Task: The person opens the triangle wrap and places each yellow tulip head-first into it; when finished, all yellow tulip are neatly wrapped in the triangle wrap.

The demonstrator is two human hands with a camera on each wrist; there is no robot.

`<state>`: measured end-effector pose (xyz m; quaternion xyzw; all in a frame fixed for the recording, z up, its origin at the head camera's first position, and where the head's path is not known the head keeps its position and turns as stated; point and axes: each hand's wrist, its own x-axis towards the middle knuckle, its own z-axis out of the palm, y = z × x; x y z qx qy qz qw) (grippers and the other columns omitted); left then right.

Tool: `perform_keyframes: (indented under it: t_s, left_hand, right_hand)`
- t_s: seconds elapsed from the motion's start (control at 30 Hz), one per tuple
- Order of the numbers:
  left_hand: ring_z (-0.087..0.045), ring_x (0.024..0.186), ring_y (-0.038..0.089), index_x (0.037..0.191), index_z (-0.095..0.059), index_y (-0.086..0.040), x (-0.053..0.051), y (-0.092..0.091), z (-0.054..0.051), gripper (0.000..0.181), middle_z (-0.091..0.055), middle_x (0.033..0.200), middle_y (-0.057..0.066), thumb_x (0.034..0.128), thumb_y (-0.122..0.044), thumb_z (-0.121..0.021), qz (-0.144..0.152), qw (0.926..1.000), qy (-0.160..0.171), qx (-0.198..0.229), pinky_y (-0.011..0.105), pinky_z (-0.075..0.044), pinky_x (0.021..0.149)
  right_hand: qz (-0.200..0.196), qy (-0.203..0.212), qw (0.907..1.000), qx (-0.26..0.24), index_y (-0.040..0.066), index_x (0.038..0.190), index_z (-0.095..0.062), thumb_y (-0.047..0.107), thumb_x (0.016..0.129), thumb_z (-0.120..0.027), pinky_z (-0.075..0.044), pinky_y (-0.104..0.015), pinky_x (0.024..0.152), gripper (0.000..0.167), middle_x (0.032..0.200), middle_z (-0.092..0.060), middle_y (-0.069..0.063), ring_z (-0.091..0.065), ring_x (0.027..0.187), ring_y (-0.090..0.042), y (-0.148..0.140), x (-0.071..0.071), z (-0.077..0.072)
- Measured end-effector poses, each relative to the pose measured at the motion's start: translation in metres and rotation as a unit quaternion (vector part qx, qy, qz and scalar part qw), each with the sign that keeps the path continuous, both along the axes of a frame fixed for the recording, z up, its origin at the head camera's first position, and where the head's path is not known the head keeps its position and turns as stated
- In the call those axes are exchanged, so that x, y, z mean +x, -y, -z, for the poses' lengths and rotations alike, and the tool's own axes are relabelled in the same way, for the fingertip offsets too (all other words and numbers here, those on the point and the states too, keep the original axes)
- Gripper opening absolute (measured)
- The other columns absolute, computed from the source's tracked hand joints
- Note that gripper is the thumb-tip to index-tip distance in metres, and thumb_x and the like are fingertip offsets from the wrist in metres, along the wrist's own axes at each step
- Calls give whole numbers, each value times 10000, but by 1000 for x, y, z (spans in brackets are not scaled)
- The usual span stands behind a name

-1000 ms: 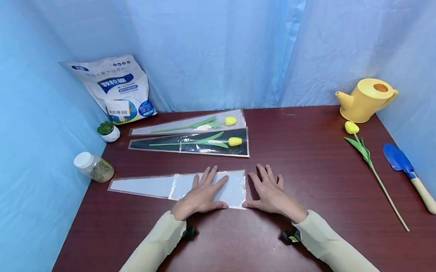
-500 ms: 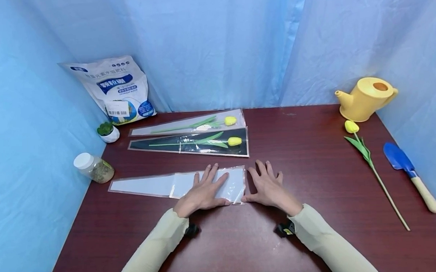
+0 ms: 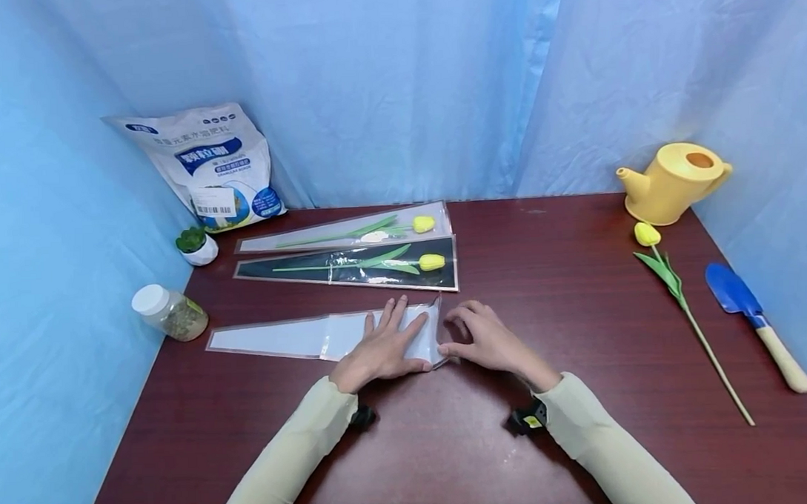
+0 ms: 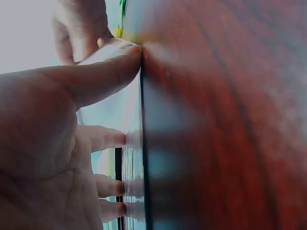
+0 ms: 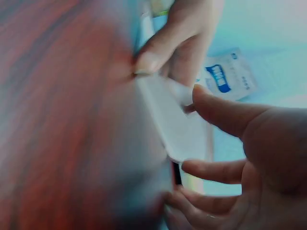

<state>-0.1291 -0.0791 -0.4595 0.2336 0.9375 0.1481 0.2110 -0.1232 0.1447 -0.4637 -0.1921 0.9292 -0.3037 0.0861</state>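
Note:
A tapered clear sleeve with a white panel (image 3: 266, 340) lies on the table, narrow end left. My left hand (image 3: 383, 350) rests spread across its wide part; in the left wrist view the thumb of my left hand (image 4: 43, 120) lies along the sleeve's near edge. At the wide right end, my right hand (image 3: 490, 342) grips the sleeve's edge with bent fingers, and that edge stands raised and bowed. In the right wrist view, the sleeve's white end (image 5: 175, 127) is between the thumb and fingers of my right hand (image 5: 249, 153).
Behind lie two sleeves with yellow tulips, one pale (image 3: 296, 241), one dark (image 3: 257, 268). Left: fertilizer bag (image 3: 207, 170), potted plant (image 3: 198, 246), jar (image 3: 170, 312). Right: yellow watering can (image 3: 671, 183), loose tulip (image 3: 674, 283), blue trowel (image 3: 735, 292).
My right hand's fingers have curled inward and moved slightly left at the sleeve's wide end. That end has lifted and buckled from lying flat. My left hand has stayed spread on the sleeve.

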Motion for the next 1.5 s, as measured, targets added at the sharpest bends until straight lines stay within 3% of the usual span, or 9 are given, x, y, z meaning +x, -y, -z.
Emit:
perform_keyframes:
  t_s: [0.13, 0.23, 0.3, 0.43, 0.57, 0.73, 0.8, 1.2, 1.5]
  left_hand:
    - [-94, 1563, 424, 1574, -324, -206, 3, -2, -5, 851, -106, 1681, 200, 880, -513, -709, -132, 9994, -296, 141, 666, -162, 1212]
    - [-381, 1430, 399, 1503, -437, -126, 7, -8, -8, 753, -373, 1551, 210, 878, -422, -736, -557, 9937, -644, 729, 573, -362, 1135]
    - [-550, 1220, 342, 1405, -534, -63, 10, -15, -10, 610, -543, 1364, 194, 888, -327, -723, -953, 9832, -683, 1395, 477, -473, 1006]
    - [-635, 829, 189, 1132, -661, -22, 11, -29, -6, 308, -681, 995, 134, 857, -160, -658, -1734, 9489, -517, 2585, 298, -516, 755]
    - [-604, 654, 86, 986, -678, -47, 8, -40, 1, 194, -691, 835, 77, 818, -91, -591, -2530, 9079, -120, 3340, 218, -495, 629]
    - [-592, 545, 88, 948, -663, 21, 5, -48, 11, 172, -627, 744, 31, 822, -14, -552, -3095, 8499, 597, 4223, 242, -537, 522]
    - [-589, 541, 94, 945, -659, 43, 5, -49, 13, 172, -606, 729, 15, 817, 7, -549, -3139, 8391, 741, 4380, 253, -548, 517]
    - [-595, 519, 97, 924, -663, 5, 2, -47, 18, 183, -676, 747, 128, 891, -175, -663, -3097, 8292, 1041, 4535, 307, -570, 546]
    - [-559, 471, 83, 846, -684, 25, 3, -45, 18, 120, -617, 616, 8, 855, -71, -612, -3072, 8405, 739, 4402, 222, -494, 506]
  right_hand:
    - [-144, 817, 9927, -879, -37, 1285, -592, 296, 926, -713, -539, -295, 767, 504, 1094, -686, -159, -669, 867, -156, -2, -5, -3]
    - [57, 1534, 9781, -1407, -58, 1336, -548, 286, 996, -616, -574, -286, 662, 488, 1046, -708, -197, -687, 792, -148, -3, -8, -3]
    - [260, 1996, 9635, -1767, -58, 1358, -522, 308, 1044, -523, -579, -309, 611, 483, 1013, -695, -219, -679, 756, -155, -4, -9, -3]
    - [422, 2702, 9299, -2458, -64, 1406, -447, 397, 1092, -338, -592, -346, 606, 568, 1122, -637, -278, -681, 748, -160, -6, -12, -1]
    - [413, 3089, 9052, -2889, -57, 1465, -372, 499, 1078, -247, -599, -344, 627, 689, 1294, -553, -312, -692, 776, -169, -8, -15, 1]
    - [458, 3242, 8921, -3114, -65, 1477, -346, 540, 1063, -242, -602, -335, 626, 741, 1304, -542, -310, -691, 766, -154, -10, -16, 2]
    - [506, 3267, 8889, -3172, -68, 1475, -344, 553, 1057, -245, -599, -323, 618, 755, 1310, -537, -311, -689, 754, -145, -11, -15, 2]
    - [258, 3466, 8654, -3611, -57, 1513, -303, 580, 1044, -224, -617, -324, 704, 794, 1434, -460, -347, -740, 827, -150, -10, -13, -4]
    - [317, 3459, 8639, -3647, -55, 1495, -319, 563, 1052, -237, -624, -383, 737, 764, 1436, -452, -333, -758, 896, -234, -7, -12, -6]
